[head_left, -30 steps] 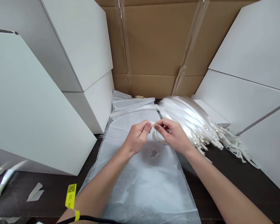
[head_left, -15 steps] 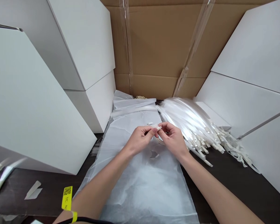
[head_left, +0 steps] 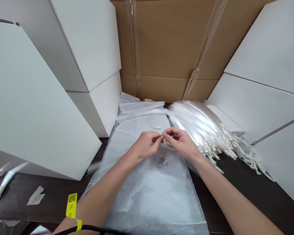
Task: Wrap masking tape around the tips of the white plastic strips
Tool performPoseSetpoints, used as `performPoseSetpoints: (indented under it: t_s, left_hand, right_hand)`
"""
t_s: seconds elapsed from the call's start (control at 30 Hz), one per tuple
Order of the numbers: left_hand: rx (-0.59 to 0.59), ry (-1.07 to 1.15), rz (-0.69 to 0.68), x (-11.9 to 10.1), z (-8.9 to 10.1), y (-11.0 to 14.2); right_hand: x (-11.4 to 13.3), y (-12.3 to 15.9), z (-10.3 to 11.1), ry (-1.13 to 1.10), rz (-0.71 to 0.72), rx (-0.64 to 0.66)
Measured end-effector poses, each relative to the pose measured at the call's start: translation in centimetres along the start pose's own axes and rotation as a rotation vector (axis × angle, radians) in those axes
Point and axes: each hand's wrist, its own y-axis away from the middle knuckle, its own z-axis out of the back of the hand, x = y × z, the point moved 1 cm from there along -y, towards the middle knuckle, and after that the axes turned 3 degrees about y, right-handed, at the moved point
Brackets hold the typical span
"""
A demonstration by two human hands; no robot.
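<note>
My left hand and my right hand meet over a translucent white sheet. Between their fingertips they pinch a small white strip, mostly hidden by the fingers. Under my right hand lies a roll of pale tape, partly covered. Just beyond the fingers is a short white piece. A grey and white scrap rests on the sheet nearer to me. To the right spreads a pile of glossy white fibre bundles, their ends wrapped in pale tape.
White boxes are stacked on the left, more white boxes on the right. Brown cardboard closes off the back. Tape scraps lie on the dark table. A black cable with a yellow tag crosses my left forearm.
My fingers have shifted on the white strip, and less of it shows now. My right hand has turned slightly, uncovering more of the tape roll.
</note>
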Motion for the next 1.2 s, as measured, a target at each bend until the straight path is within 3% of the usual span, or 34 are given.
performPoseSetpoints:
  t_s: [0.13,0.3,0.5,0.67,0.73,0.9,1.07,1.2]
  left_hand:
    - [0.044,-0.021,-0.016,0.2,-0.1,-0.1]
    - [0.093,0.074,0.064,0.3,0.0,0.0]
    - [0.220,0.159,0.078,0.6,0.9,-0.1]
    - [0.092,0.103,0.074,0.7,2.7,-0.2]
    - [0.028,-0.024,0.058,0.9,2.8,-0.2]
    - [-0.009,-0.276,-0.121,1.4,1.5,-0.2]
    - [0.052,-0.346,-0.183,1.5,0.4,-0.2]
    - [0.071,-0.361,-0.161,1.8,0.1,-0.3]
  right_hand:
    - [-0.5,0.0,-0.1,0.027,0.036,-0.009]
    - [-0.9,0.0,0.5,0.119,0.281,0.001]
    - [-0.6,0.1,1.7,0.369,0.455,0.135]
    - [-0.9,0.3,1.5,0.470,0.507,0.205]
    - [-0.7,0.3,1.2,0.472,0.463,0.150]
    - [0.0,0.0,0.8,0.412,0.344,-0.173]
    - [-0.4,-0.3,1.0,0.547,0.469,-0.080]
    - [-0.9,-0.3,0.7,0.640,0.526,-0.091]
